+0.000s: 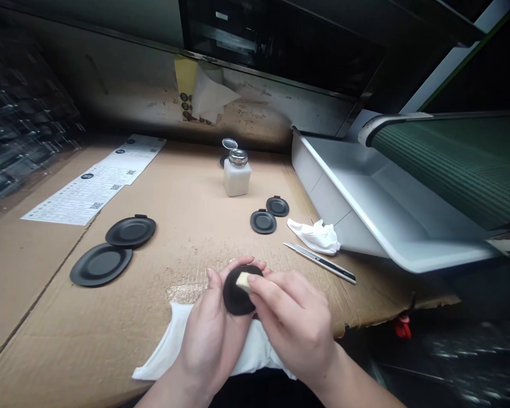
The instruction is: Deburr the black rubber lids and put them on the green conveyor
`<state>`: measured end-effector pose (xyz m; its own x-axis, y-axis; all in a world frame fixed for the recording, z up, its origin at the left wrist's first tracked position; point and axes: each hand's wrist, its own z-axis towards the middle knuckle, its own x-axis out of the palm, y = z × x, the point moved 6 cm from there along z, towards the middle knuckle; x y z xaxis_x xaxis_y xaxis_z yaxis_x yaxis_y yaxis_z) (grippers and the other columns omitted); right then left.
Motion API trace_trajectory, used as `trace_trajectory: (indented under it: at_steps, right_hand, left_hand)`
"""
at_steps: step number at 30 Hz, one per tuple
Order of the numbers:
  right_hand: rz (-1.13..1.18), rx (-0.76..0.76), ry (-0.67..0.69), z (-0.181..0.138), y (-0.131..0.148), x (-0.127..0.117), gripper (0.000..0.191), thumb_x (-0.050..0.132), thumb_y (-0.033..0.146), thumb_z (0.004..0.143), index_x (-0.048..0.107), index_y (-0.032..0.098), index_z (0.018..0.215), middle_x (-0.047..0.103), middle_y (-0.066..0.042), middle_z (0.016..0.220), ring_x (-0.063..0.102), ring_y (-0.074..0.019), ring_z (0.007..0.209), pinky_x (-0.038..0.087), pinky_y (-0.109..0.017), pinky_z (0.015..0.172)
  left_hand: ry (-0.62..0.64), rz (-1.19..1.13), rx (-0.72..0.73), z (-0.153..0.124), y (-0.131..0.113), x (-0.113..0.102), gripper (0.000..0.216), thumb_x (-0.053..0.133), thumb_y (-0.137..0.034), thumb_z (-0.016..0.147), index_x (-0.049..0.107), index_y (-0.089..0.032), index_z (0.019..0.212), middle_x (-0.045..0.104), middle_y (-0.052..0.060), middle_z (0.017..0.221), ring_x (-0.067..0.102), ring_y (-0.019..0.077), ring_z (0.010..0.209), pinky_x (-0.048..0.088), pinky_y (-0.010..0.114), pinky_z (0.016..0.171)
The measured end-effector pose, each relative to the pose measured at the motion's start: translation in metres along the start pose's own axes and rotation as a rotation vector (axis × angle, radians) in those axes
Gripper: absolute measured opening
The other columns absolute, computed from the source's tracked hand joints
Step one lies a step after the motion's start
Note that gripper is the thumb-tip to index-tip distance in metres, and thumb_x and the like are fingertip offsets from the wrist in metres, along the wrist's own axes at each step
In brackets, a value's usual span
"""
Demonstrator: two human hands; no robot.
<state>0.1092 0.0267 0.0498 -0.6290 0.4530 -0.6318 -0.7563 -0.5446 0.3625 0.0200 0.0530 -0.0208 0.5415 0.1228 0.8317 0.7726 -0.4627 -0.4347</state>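
In my left hand (210, 331) rests a round black disc (236, 300), cupped by the palm with the fingers curled round its far edge. My right hand (297, 317) pinches a small pale yellow block (243, 281), perhaps an eraser or piece of sponge, and presses it on the disc's face. A white cloth (165, 351) lies under both hands at the cardboard's near edge. Two larger black oval pieces (102, 265) lie overlapping to the left. Two smaller black pieces (263, 221) lie ahead on the right.
A square bottle (237, 178) with its metal lid raised stands ahead. Right of my hands lie a utility knife (321, 263) and a crumpled white cloth (317, 235), beside a big grey tray (348, 198). Printed sheets (97, 184) lie at left, near stacked clear plastic (21, 107).
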Motion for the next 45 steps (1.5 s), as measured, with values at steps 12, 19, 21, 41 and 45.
trace_trajectory:
  at_steps: [12,19,21,41,45]
  right_hand:
    - [0.077,0.153,-0.105,0.034,-0.005,0.012,0.016,0.053,0.016,0.082,0.060,0.018,0.096,0.063,-0.003,0.082,0.058,-0.0141,0.078,0.048,-0.026,0.072]
    - [0.023,0.065,-0.051,0.013,-0.008,-0.013,0.020,0.056,0.013,0.081,0.059,0.019,0.099,0.065,-0.002,0.081,0.059,-0.0139,0.074,0.049,-0.027,0.069]
    - [-0.005,-0.016,0.020,0.007,-0.002,0.000,0.021,0.054,0.012,0.081,0.059,0.017,0.101,0.065,-0.003,0.080,0.058,-0.0139,0.071,0.049,-0.027,0.066]
    - [-0.016,-0.204,0.184,0.007,0.017,0.027,0.023,0.048,0.016,0.085,0.059,0.011,0.105,0.059,-0.004,0.072,0.051,-0.0149,0.070,0.043,-0.027,0.064]
    - [-0.054,-0.199,0.192,0.013,0.014,0.024,0.020,0.047,0.015,0.086,0.061,0.015,0.101,0.057,-0.001,0.068,0.048,-0.0134,0.065,0.040,-0.026,0.059]
  left_hand:
    - [-0.047,-0.005,0.053,0.000,-0.002,-0.005,0.032,0.043,-0.036,0.088,0.064,-0.015,0.100,0.064,0.008,0.108,0.051,0.0230,0.113,0.037,0.036,0.098]
    - [-0.008,0.001,0.024,0.000,-0.002,-0.001,0.044,0.036,-0.048,0.088,0.063,-0.015,0.101,0.065,0.009,0.103,0.053,0.0250,0.108,0.037,0.039,0.097]
    - [0.001,0.001,0.017,0.001,-0.001,0.000,0.048,0.034,-0.050,0.087,0.064,-0.016,0.099,0.065,0.009,0.102,0.053,0.0253,0.108,0.036,0.039,0.098]
    - [-0.023,0.039,-0.012,-0.003,-0.001,0.000,0.056,0.033,-0.058,0.084,0.065,-0.015,0.097,0.064,0.009,0.101,0.050,0.0274,0.110,0.029,0.040,0.104]
    - [0.008,0.027,-0.001,-0.001,-0.001,0.002,0.055,0.030,-0.056,0.085,0.066,-0.015,0.094,0.064,0.010,0.101,0.048,0.0267,0.113,0.028,0.039,0.105]
